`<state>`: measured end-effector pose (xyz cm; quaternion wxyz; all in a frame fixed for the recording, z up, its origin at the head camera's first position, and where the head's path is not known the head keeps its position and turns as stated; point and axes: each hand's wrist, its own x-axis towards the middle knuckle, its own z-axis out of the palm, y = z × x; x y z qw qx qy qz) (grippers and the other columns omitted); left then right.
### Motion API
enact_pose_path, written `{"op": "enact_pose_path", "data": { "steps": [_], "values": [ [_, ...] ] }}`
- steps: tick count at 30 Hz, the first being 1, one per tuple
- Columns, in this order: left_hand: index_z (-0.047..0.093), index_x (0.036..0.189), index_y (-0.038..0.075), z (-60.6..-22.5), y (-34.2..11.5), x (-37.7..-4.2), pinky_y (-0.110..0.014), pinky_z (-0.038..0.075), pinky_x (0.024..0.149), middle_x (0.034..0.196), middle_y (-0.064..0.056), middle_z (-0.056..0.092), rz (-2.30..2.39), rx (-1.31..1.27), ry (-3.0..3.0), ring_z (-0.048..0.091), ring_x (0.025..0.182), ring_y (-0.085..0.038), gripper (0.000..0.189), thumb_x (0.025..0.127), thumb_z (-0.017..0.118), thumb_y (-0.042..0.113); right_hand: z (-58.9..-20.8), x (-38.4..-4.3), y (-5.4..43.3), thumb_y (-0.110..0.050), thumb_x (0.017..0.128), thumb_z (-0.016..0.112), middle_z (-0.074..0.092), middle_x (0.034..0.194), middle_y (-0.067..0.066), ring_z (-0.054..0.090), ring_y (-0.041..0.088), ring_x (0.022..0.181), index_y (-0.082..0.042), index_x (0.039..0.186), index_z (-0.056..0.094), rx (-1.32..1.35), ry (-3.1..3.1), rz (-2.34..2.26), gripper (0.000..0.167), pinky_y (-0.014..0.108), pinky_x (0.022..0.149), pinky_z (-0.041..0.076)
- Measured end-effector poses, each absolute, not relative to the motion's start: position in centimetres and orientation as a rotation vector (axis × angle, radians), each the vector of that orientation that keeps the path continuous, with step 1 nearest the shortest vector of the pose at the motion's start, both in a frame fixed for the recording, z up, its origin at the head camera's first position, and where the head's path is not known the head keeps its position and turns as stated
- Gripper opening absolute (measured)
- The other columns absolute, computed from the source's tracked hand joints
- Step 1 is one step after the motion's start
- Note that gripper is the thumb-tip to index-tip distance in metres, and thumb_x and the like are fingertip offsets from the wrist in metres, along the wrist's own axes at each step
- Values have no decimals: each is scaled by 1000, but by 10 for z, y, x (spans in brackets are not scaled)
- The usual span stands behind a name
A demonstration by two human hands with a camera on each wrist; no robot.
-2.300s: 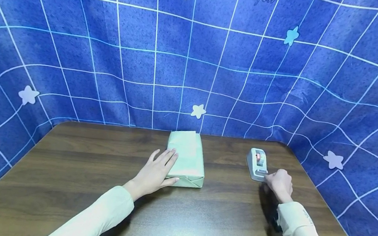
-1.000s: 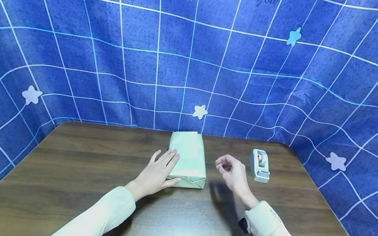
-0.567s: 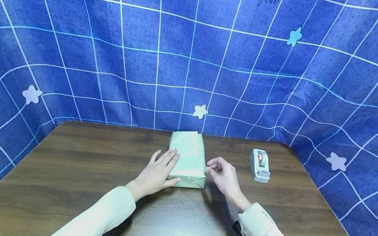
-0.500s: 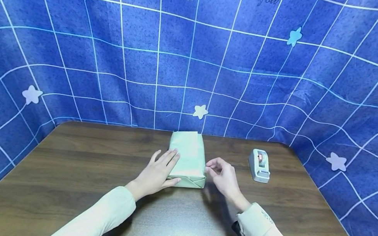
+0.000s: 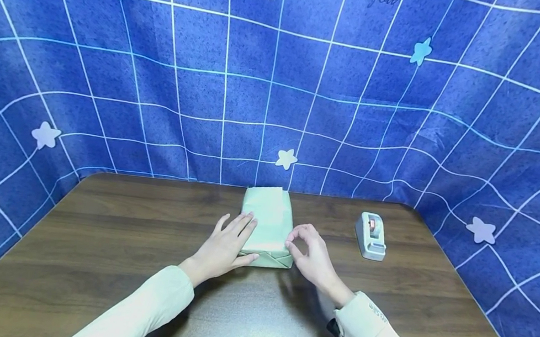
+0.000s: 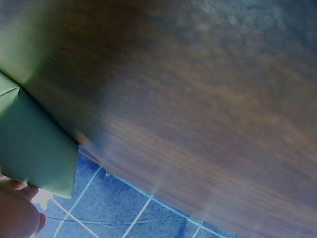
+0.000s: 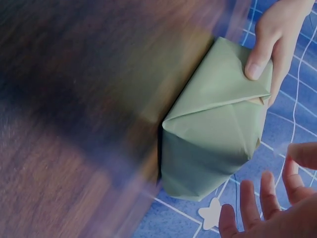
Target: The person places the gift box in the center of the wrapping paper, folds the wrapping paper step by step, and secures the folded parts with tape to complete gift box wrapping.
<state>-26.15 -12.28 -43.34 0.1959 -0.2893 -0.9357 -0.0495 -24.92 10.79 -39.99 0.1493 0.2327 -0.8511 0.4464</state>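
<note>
A box wrapped in pale green paper lies at the back middle of the table, its folded end flap facing the near side. My left hand rests on the box's left side, fingers spread over the top and thumb at the near end. My right hand is at the box's near right corner, thumb and index finger pinched together. In the right wrist view a faint clear piece of tape shows at those fingertips, while the other fingers are loosely bent. The left thumb presses the folded end there.
A white tape dispenser with a small roll stands on the right of the brown wooden table. A blue curtain with white grid lines and stars hangs behind the table and along its sides.
My right hand has left the tape dispenser and moved left to the box's near right corner, fingertips pinched. My left hand has stayed on the box.
</note>
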Motion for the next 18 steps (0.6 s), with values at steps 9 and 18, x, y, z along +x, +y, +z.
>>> {"op": "enact_pose_path", "data": {
  "steps": [9,18],
  "values": [
    [32,141,4,-433,-123,-262,-53,17,110,147,-14,32,-135,-809,-2630,32,134,-29,75,88,46,56,-405,-244,104,-3,78,66,49,111,15,37,29,107,-13,76,60,770,-2429,1337,12,47,91,31],
    [32,141,4,-434,-123,-262,-54,20,108,147,-15,32,-121,-811,-2623,33,134,-30,75,88,45,56,-413,-239,99,-8,77,67,46,115,14,31,32,112,-18,74,60,831,-2488,1282,13,43,84,36]
  ]
}}
